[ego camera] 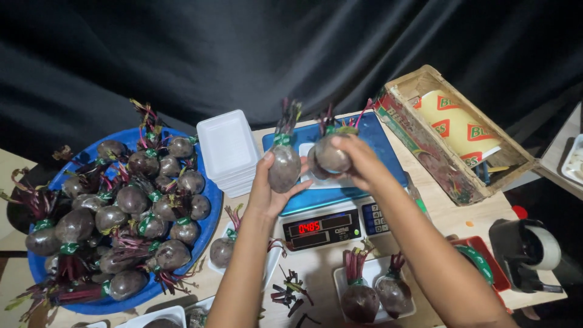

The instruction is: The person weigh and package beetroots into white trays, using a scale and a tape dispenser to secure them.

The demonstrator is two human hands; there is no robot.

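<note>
My left hand holds a dark purple beetroot with a green tie and cut stems, lifted just above the blue scale. My right hand grips another beetroot over a white foam tray that rests on the scale's platform. The scale's front panel shows red lit digits.
A blue basin heaped with beetroots sits at the left. A stack of white foam trays stands behind it. A tray with two beetroots lies near me. A cardboard box with a film roll and a tape dispenser are at the right.
</note>
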